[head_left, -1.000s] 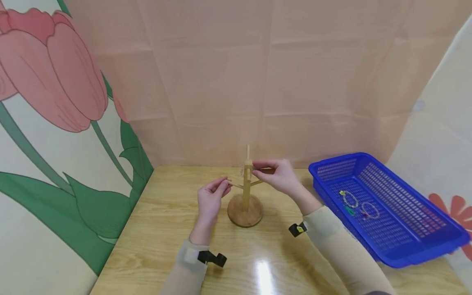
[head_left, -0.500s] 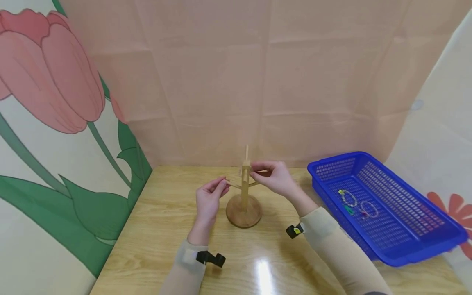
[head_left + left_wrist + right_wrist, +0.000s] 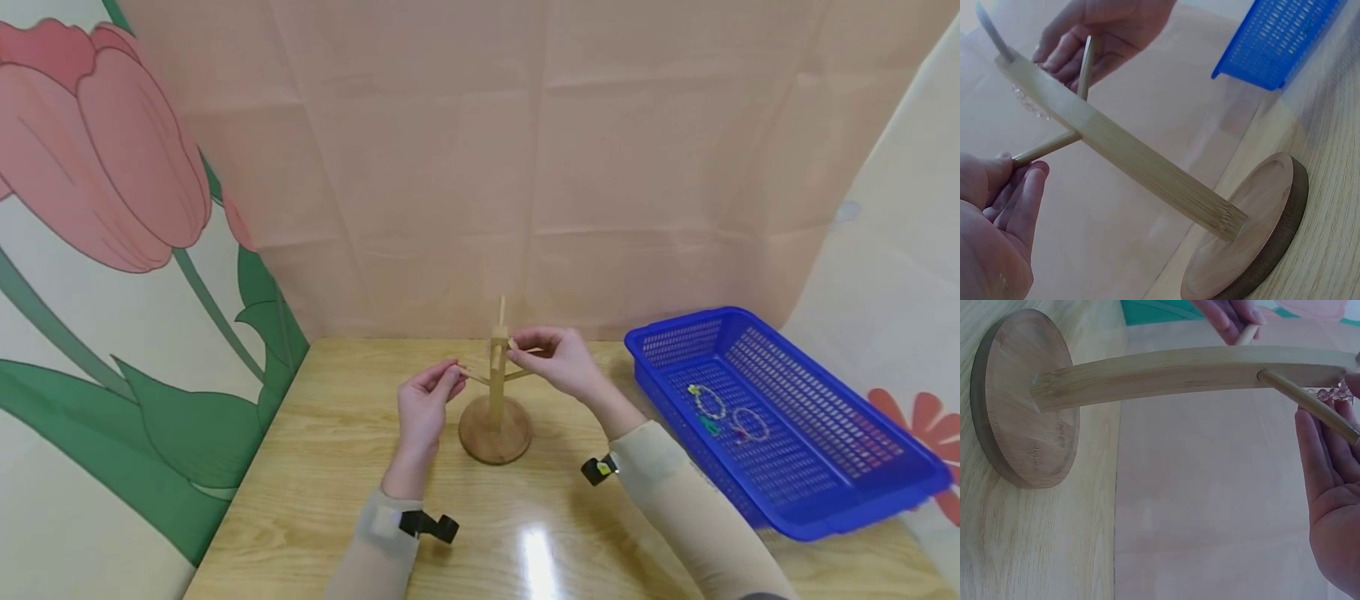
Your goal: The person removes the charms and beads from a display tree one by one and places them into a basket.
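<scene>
A wooden stand (image 3: 497, 392) with a round base (image 3: 1247, 244) and a slim post (image 3: 1166, 378) rises between both hands, with thin pegs sticking out of the post. My left hand (image 3: 427, 404) pinches the tip of the left peg (image 3: 1050, 147) between thumb and fingers. Near the top of the post, my right hand (image 3: 555, 358) pinches a clear, pinkish beaded bracelet (image 3: 1332, 394). Part of the bracelet's loop (image 3: 1030, 105) shows beside the post in the left wrist view. The right peg (image 3: 1310, 403) passes in front of the right hand's fingers in the right wrist view.
A blue plastic basket (image 3: 832, 492) stands on the right of the wood-grain table (image 3: 337, 433). Inside lie a yellow-and-green beaded bracelet (image 3: 708, 404) and a pale bracelet (image 3: 752, 425). A pink cloth backdrop (image 3: 420, 208) hangs behind the table.
The bracelet's loop, seen left of the post top earlier, no longer shows there in the head view; a bit shows at the right fingertips. The left hand keeps its pinch on the peg.
</scene>
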Motion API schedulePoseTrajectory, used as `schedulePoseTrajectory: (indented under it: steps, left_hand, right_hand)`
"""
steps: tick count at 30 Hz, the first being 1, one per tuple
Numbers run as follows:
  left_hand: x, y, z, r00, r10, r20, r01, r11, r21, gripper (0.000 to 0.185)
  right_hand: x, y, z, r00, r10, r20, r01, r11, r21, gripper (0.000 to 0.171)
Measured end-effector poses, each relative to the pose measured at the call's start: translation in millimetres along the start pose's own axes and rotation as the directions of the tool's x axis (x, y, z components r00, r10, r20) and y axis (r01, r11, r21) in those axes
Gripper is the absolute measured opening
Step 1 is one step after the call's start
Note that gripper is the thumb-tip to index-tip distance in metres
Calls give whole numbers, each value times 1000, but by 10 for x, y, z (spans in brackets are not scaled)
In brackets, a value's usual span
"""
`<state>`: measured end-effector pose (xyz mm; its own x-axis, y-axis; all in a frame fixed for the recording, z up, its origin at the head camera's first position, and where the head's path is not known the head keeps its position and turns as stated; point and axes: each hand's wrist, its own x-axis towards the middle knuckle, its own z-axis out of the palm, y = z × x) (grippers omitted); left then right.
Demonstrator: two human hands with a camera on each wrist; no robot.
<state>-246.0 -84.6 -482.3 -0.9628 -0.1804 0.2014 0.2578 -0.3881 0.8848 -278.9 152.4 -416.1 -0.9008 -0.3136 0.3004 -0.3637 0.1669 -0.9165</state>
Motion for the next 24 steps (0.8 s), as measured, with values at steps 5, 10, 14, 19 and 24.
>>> schedulePoseTrajectory:
  steps: [5,10,14,19,24]
  left_hand:
    - [5,-9,-9,1000,5,-1,-5,1000,4,24]
    - [7,-5,-7,1000,1,1,-1,1000,5,23]
    - [7,7,-2,1000,-2,-1,2,1000,10,23]
    - [8,9,1,1000,0,6,0,1000,7,29]
    - [6,12,-4,1000,0,3,0,1000,4,23]
  right_hand:
    - [14,27,15,1000,4,7,-4,1000,-8,18]
    - [13,48,29,999,-31,-21,31,999,-17,17]
    - [17,50,37,998,-43,-40,43,999,-6,15]
    - [21,48,50,997,-50,-64,50,999,-6,13]
    - [24,41,74,993,-71,-96,71,997,-6,14]
